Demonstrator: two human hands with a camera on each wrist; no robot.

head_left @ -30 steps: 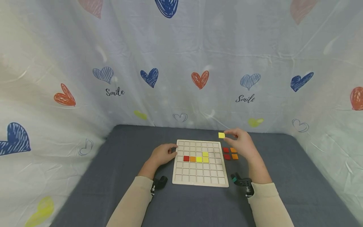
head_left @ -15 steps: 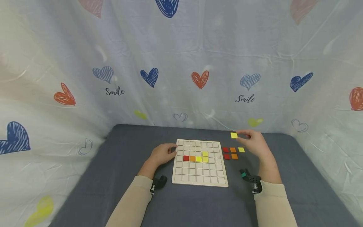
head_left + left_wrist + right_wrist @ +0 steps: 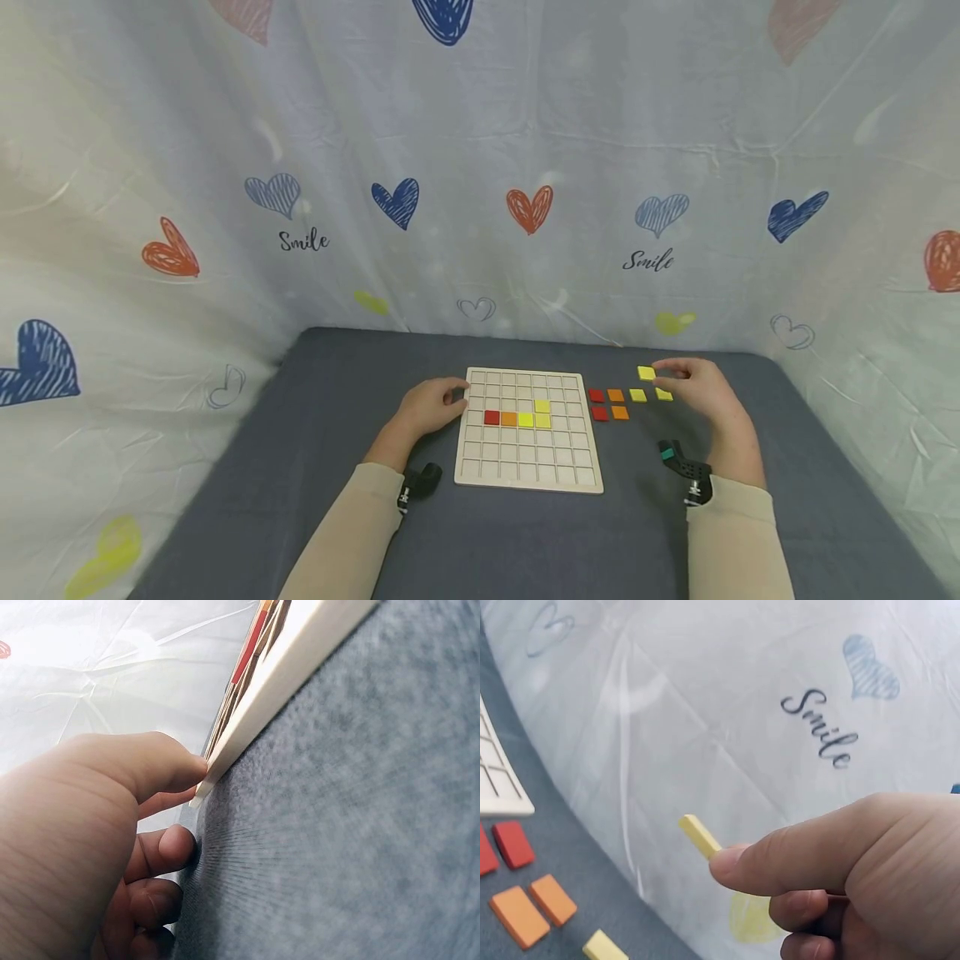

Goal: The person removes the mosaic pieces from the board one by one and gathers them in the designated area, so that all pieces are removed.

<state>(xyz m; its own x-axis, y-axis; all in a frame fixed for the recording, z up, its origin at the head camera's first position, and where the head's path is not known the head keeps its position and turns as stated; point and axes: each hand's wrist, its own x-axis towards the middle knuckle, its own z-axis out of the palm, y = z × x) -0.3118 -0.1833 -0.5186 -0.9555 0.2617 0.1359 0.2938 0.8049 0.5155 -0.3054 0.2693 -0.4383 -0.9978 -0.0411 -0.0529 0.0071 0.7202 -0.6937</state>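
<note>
My left hand (image 3: 431,408) rests at the left edge of the wooden grid board (image 3: 517,476). In the left wrist view its thumb (image 3: 176,766) touches the board's side, while the lower fingers curl loosely beside it. My right hand (image 3: 702,390) pinches a yellow square tile (image 3: 647,373) between thumb and forefinger, raised above the table. The right wrist view shows this yellow tile (image 3: 699,835) jutting past the thumb. On the board lies a row of a red tile (image 3: 492,417), an orange tile (image 3: 509,419) and two yellow ones, with another yellow tile (image 3: 542,407) above its right end.
Right of the board, red tiles (image 3: 599,413) and orange tiles (image 3: 619,412) lie in two columns on the dark grey table (image 3: 480,550). A yellow tile (image 3: 637,396) continues the upper row; one more yellow tile (image 3: 663,394) is partly under the right hand. A heart-printed curtain (image 3: 480,167) hangs behind.
My right hand has carried the yellow tile rightward and slightly lower. Two yellow tiles on the table, earlier hidden by that hand, now show. The left hand and board stay put.
</note>
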